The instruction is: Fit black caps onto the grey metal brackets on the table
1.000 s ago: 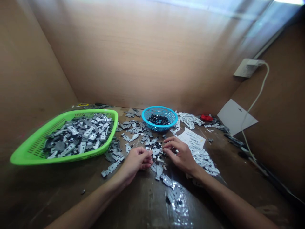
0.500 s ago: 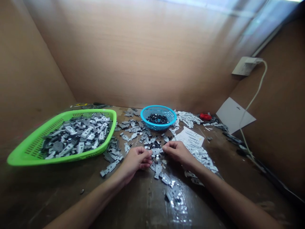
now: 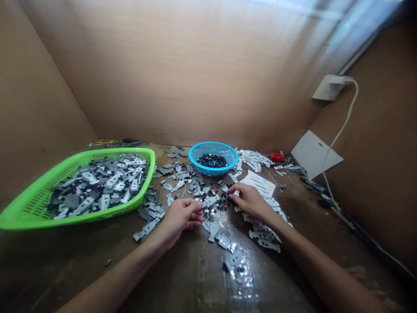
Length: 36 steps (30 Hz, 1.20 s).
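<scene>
The left hand curls, fingers pressed together, just above scattered metal brackets. The right hand reaches its fingertips toward small black pieces among them. Whether either hand pinches anything, I cannot tell. A blue basket of black pieces sits at upper centre; a green basket of brackets fills the left.

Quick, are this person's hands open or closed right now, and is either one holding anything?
Left hand: closed, fingers curled; whether it holds anything cannot be told.
Right hand: partly open, fingertips at the small black parts; nothing visibly held.
</scene>
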Each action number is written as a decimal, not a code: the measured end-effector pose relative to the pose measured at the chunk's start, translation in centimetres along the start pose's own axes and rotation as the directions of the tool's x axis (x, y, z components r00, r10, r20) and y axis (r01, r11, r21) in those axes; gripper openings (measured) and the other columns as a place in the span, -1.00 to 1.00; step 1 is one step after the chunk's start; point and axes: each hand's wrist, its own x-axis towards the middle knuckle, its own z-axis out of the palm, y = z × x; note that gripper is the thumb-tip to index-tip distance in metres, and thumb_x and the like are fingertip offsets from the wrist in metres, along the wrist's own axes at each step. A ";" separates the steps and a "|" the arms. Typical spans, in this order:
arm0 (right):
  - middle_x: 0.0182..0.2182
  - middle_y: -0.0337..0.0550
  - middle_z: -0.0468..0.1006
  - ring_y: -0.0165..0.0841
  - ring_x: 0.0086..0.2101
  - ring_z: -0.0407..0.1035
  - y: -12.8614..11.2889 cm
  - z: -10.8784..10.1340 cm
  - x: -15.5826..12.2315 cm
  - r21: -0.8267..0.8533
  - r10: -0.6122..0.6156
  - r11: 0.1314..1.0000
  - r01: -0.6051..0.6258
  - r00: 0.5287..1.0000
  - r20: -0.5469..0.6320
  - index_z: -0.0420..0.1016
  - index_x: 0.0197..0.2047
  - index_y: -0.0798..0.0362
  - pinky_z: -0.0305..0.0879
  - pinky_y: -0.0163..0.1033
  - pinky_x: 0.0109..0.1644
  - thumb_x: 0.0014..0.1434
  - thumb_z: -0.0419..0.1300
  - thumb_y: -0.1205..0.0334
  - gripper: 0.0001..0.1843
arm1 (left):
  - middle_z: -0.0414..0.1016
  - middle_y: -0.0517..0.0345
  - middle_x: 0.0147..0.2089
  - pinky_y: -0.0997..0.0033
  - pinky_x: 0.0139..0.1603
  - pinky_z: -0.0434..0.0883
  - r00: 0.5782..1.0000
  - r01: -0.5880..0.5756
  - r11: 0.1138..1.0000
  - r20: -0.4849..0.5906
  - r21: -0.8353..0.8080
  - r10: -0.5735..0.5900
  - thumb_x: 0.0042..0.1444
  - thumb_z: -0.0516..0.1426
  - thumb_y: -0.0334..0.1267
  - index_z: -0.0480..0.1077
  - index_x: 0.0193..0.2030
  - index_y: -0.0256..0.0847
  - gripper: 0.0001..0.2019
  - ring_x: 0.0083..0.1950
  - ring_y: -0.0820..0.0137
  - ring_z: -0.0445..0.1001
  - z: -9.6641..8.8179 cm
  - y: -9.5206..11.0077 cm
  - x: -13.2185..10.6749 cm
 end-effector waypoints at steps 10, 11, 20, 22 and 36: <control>-0.29 -0.18 0.44 -0.37 -0.30 0.35 1.4 0.9 0.0 -0.238 -0.179 0.951 0.198 0.979 0.100 0.49 -0.22 -0.04 0.23 -0.29 -0.23 0.11 0.13 0.27 -0.84 | 0.41 0.11 -0.40 0.55 -0.46 0.38 1.000 -0.023 1.000 -0.001 0.019 0.023 -0.06 0.18 -0.05 0.32 -0.38 -0.29 -0.70 -0.47 0.53 0.41 -0.4 -0.1 0.2; -0.28 -0.18 0.44 -0.37 -0.29 0.35 1.4 1.1 0.0 -0.245 -0.184 0.948 0.205 0.977 0.104 0.50 -0.21 -0.06 0.23 -0.29 -0.23 0.11 0.13 0.27 -0.83 | 0.41 0.10 -0.40 0.55 -0.46 0.38 1.000 -0.022 0.999 -0.002 0.023 0.022 -0.05 0.18 -0.05 0.32 -0.38 -0.29 -0.70 -0.47 0.52 0.41 -0.4 -0.1 0.2; -0.33 -0.18 0.50 -0.35 -0.31 0.37 1.1 0.3 0.3 -0.133 -0.078 0.988 0.075 0.997 -0.012 0.47 -0.28 0.01 0.23 -0.27 -0.21 0.13 0.11 0.25 -0.87 | 0.41 0.09 -0.39 0.54 -0.44 0.39 0.999 0.029 0.998 0.014 0.064 -0.030 -0.05 0.18 -0.08 0.33 -0.35 -0.31 -0.70 -0.46 0.52 0.42 -0.3 0.0 0.2; -0.34 -0.19 0.51 -0.36 -0.32 0.38 0.6 -0.4 0.4 -0.038 -0.027 0.999 0.024 0.998 -0.064 0.46 -0.27 0.02 0.24 -0.28 -0.23 0.14 0.09 0.21 -0.85 | 0.42 0.08 -0.38 0.53 -0.43 0.39 0.999 0.042 0.996 0.026 0.075 -0.044 -0.05 0.17 -0.08 0.33 -0.34 -0.31 -0.70 -0.45 0.51 0.42 -0.3 0.0 0.1; -0.33 -0.16 0.50 -0.34 -0.26 0.33 -5.0 1.5 -1.5 0.114 -0.274 0.954 0.277 0.961 -0.043 0.49 -0.31 0.03 0.22 -0.21 -0.16 0.09 0.18 0.22 -0.90 | 0.47 0.01 -0.39 0.56 -0.47 0.35 0.988 0.098 0.978 0.096 0.183 -0.117 -0.06 0.16 -0.09 0.35 -0.43 -0.33 -0.71 -0.46 0.49 0.43 0.3 -0.8 -0.3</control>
